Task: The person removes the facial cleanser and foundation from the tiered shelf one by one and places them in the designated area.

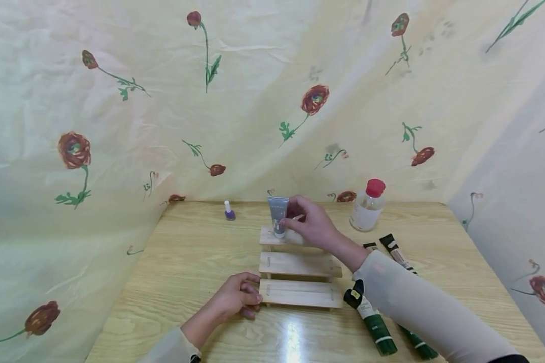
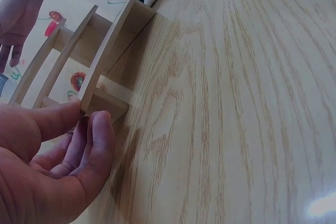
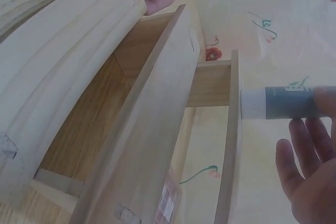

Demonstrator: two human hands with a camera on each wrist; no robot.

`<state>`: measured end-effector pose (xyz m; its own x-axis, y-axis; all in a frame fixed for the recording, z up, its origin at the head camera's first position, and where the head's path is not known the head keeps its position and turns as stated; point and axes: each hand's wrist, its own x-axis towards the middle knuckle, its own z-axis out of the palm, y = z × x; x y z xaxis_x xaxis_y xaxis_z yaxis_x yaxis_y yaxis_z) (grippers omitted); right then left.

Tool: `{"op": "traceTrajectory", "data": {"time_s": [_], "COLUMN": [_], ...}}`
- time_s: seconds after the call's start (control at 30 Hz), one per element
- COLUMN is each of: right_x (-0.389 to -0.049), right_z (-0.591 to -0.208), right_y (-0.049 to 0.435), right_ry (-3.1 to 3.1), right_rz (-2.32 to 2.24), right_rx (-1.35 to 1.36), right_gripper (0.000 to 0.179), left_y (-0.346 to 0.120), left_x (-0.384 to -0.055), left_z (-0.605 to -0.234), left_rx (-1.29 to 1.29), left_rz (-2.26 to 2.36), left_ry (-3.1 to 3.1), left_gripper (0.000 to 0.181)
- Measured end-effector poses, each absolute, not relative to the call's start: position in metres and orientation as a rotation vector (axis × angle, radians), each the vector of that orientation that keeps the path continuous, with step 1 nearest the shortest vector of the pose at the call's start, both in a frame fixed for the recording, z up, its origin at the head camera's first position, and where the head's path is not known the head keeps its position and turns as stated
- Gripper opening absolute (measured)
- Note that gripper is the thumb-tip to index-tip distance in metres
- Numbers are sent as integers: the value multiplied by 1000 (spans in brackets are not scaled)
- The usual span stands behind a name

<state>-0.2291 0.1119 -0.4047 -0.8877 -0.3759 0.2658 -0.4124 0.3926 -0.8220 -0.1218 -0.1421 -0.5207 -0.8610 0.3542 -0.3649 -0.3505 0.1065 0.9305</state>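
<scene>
A small three-step wooden rack (image 1: 300, 293) stands on the table. My left hand (image 1: 233, 297) grips the left end of its lowest step, thumb above and fingers beneath, as the left wrist view shows at the step's corner (image 2: 90, 90). On the top step, toward its left end, a grey squeeze tube (image 1: 278, 214) stands upright on its white cap (image 3: 253, 104). My right hand (image 1: 315, 223) holds this tube from the right side, between thumb and fingers. In the right wrist view the cap meets the step's surface.
Behind the rack on the left is a purple nail polish bottle (image 1: 229, 214) with a white cap. A clear bottle (image 1: 365, 216) with a red cap stands at the back right. Green-and-white tubes (image 1: 378, 327) with black caps lie right of the rack, partly under my right sleeve (image 1: 418, 307).
</scene>
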Motion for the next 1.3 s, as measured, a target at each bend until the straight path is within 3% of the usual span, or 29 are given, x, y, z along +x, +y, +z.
{"op": "traceTrajectory", "data": {"time_s": [0.6,0.83,1.3], "right_x": [-207,-183,-136], "right_z": [-370,-363,-392], "right_y": [151,196,314], "right_ry": [-2560,-2639,-2738], "right_rz": [1632,1567,1569], "right_rx": [734,597,356], "right_gripper": [33,38,38], "left_y": [-143,-144,-146], "left_x": [-121,-120,-122], "left_z": [-519,-521,-519], "left_rx": [11,9,4], "left_rz": [1811,1807,1778], "left_ry": [1871,1872,1885], "left_gripper": [58,58,58]}}
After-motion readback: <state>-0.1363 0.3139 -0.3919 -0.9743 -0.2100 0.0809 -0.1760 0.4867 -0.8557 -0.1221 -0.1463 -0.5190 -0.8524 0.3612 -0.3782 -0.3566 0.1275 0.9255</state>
